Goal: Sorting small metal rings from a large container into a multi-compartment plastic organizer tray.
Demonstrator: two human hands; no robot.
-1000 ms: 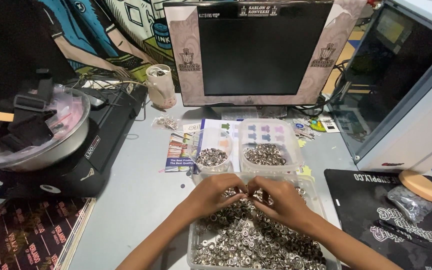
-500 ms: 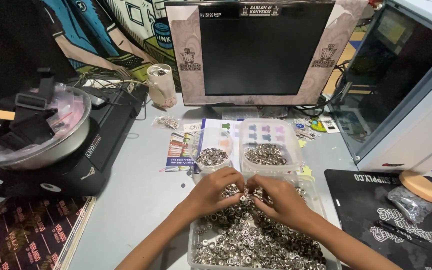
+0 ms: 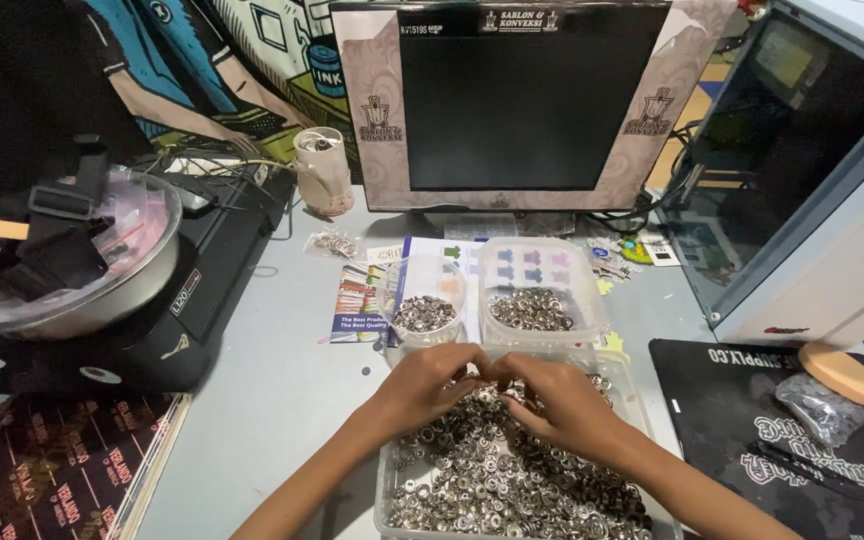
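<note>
My left hand (image 3: 430, 383) and my right hand (image 3: 554, 399) meet fingertip to fingertip above a clear plastic tray (image 3: 384, 492) heaped with several small silver metal rings and snap parts (image 3: 492, 480). The fingers pinch together around a tiny piece that is too small to make out. Just beyond the hands stand a round clear tub (image 3: 422, 313) and a squarish clear tub (image 3: 534, 308), both holding sorted silver parts.
A dark monitor (image 3: 522, 95) stands at the back, a computer case (image 3: 802, 180) at right. A metal bowl with black straps (image 3: 52, 250) sits on a black machine (image 3: 192, 290) at left. A black mat (image 3: 802, 440) with a bag of parts (image 3: 824, 405) and a tan disc (image 3: 842, 372) lies right. Leaflets (image 3: 360, 300) lie under the tubs.
Both hands have stayed over the tray, with the fingertips working closer together; nothing else has shifted.
</note>
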